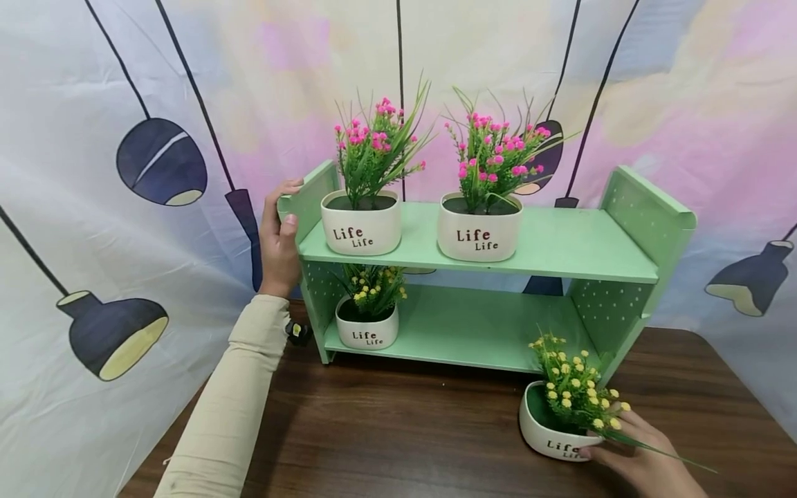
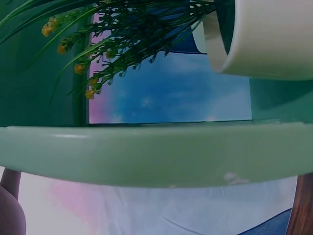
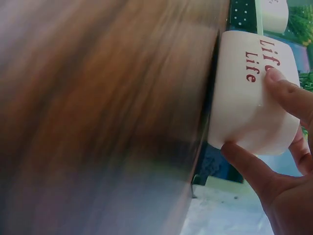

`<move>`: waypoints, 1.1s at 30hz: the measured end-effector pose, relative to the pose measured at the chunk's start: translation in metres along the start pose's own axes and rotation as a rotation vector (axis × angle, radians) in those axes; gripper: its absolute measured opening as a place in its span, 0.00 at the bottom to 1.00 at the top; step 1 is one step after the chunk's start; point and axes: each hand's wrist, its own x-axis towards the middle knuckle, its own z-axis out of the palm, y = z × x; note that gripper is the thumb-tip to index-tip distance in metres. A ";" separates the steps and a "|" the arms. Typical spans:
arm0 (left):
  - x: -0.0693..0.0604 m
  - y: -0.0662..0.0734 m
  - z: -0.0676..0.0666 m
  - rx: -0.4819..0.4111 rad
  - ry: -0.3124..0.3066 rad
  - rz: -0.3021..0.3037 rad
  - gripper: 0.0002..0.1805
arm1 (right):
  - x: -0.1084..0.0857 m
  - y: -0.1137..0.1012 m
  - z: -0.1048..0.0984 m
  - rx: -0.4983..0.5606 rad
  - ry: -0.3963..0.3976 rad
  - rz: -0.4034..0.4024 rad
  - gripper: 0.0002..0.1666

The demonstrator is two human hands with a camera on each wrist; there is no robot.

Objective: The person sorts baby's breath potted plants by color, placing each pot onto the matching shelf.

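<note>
My right hand (image 1: 644,453) holds a white oval flowerpot (image 1: 554,432) with yellow artificial flowers, in front of the shelf's right end. The pot is slightly tilted; in the right wrist view, its thumb (image 3: 288,93) presses near the "Life" lettering and another finger touches the lower side. My left hand (image 1: 280,242) grips the left side panel of a green two-tier shelf (image 1: 560,238), thumb on the near side. Two pots with pink flowers (image 1: 363,223) (image 1: 479,228) stand on the top tier. Another yellow-flowered pot (image 1: 367,328) sits at the lower tier's left.
The shelf stands on a dark brown wooden table (image 1: 386,429). Behind it hangs a pastel cloth (image 1: 299,90) printed with dark lamps. A black object (image 1: 297,332) shows at my left wrist. Bare board lies right of the lower pot.
</note>
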 end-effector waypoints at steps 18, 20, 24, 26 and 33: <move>0.011 0.010 -0.028 -0.042 -0.163 -0.134 0.25 | 0.050 -0.052 -0.001 0.079 -0.046 0.133 0.23; 0.011 0.010 -0.030 -0.048 -0.173 -0.149 0.25 | 0.058 -0.056 0.001 0.115 -0.036 0.098 0.22; 0.008 0.008 -0.030 -0.045 -0.162 -0.168 0.24 | 0.071 -0.063 0.009 0.175 0.002 -0.010 0.24; 0.007 0.008 -0.029 -0.051 -0.150 -0.170 0.24 | 0.076 -0.067 0.012 0.131 0.019 -0.030 0.23; 0.008 0.005 -0.025 -0.108 -0.140 -0.152 0.23 | 0.092 -0.075 0.020 0.097 0.065 -0.046 0.17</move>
